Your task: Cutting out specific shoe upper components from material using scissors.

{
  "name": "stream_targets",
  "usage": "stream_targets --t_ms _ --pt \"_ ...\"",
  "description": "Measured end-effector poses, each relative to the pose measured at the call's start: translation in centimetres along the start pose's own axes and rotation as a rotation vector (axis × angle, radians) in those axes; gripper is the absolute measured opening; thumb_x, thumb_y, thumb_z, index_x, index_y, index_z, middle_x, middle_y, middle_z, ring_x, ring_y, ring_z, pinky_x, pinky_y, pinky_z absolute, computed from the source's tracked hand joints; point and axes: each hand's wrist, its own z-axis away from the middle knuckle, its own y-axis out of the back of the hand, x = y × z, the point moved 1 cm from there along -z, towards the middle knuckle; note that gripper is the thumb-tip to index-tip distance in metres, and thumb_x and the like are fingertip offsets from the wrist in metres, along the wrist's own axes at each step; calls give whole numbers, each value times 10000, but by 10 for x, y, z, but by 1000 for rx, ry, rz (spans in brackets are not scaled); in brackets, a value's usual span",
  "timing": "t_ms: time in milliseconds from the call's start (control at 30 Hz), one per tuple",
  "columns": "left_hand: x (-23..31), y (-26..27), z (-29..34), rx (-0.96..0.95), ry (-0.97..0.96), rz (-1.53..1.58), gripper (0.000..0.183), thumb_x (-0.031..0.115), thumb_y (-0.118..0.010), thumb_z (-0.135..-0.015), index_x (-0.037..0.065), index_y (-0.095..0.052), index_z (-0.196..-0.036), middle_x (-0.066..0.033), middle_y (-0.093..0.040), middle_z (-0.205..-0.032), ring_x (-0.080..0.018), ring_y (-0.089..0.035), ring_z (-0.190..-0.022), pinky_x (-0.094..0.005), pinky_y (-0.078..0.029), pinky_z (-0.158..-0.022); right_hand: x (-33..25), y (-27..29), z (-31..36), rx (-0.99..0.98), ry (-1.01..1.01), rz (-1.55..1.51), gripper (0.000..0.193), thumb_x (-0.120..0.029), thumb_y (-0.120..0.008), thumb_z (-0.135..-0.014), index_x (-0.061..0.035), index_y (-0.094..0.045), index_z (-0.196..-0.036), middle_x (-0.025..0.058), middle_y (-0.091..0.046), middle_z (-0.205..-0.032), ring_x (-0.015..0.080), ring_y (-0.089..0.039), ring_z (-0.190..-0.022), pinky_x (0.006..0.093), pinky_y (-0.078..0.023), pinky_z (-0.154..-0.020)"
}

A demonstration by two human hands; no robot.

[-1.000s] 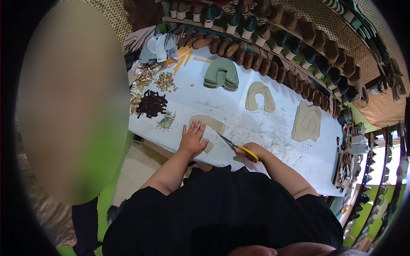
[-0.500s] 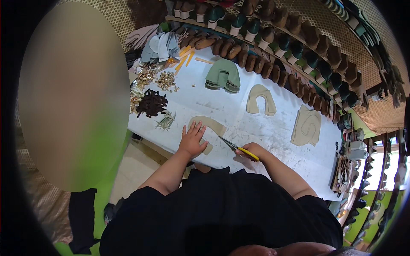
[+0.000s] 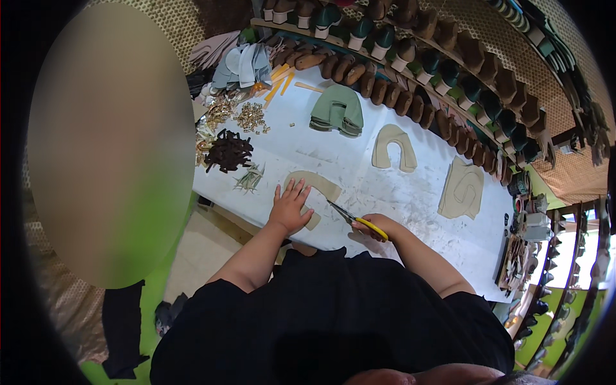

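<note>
My left hand point(image 3: 290, 208) lies flat with its fingers spread over a beige U-shaped upper piece point(image 3: 324, 185), pressing it to the table. Part of that piece is hidden under the palm. Wrapped in my right hand point(image 3: 378, 226) is a pair of yellow-handled scissors point(image 3: 347, 215). Its slim metal tips point left, close to the inner edge of the beige piece; whether they touch it I cannot tell. Left of my left hand lies a small heap of thin pale green strips point(image 3: 249, 179).
The white table point(image 3: 385, 199) also holds stacked green U-shaped pieces point(image 3: 336, 109), a beige U-shaped stack point(image 3: 393, 147), a beige stack point(image 3: 461, 186) at right, dark brown strips point(image 3: 228, 151) and gold bits point(image 3: 251, 119). Brown shoe lasts point(image 3: 391, 95) line the far edge below shelved shoes point(image 3: 383, 38).
The scissors' tips have shifted very slightly left and up, and the yellow handle has turned a little in my right hand. My left hand stays on the beige piece.
</note>
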Motion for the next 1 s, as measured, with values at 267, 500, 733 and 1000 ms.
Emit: stream_targets --t_ms 267,500,733,1000 --pt "0 1 -1 3 3 0 698 456 -580 -858 189 -384 -1472 -53 -263 -1585 -271 -194 -1475 -582 -95 -1169 1 2 -8 29 -29 50 570 -628 -637 -847 -63 -618 -769 19 -485 -548 120 -470 -435 279 -361 -413" --pt "0 1 -1 0 3 0 704 455 -580 -858 192 -376 -1479 -52 -263 -1585 -268 -191 -1476 -576 -88 -1173 17 0 -24 147 95 209 609 -656 -633 -834 -63 -594 -704 18 -480 -537 124 -458 -440 283 -363 -424" --pt "0 2 -1 -5 4 -3 709 454 -581 -856 194 -372 -1481 -46 -261 -1587 -263 -189 -1477 -576 -95 -1173 -1 1 -8 83 5 195 648 -692 -602 -831 -49 -613 -746 29 -514 -563 139 -491 -475 301 -391 -453" --pt "1 2 -1 -12 8 -6 706 457 -581 -856 192 -377 -1479 -44 -257 -1589 -260 -186 -1478 -578 -102 -1171 -26 -14 19 144 48 643 695 -677 -639 -783 -16 -636 -994 217 -671 -950 383 -639 -918 426 -495 -804"
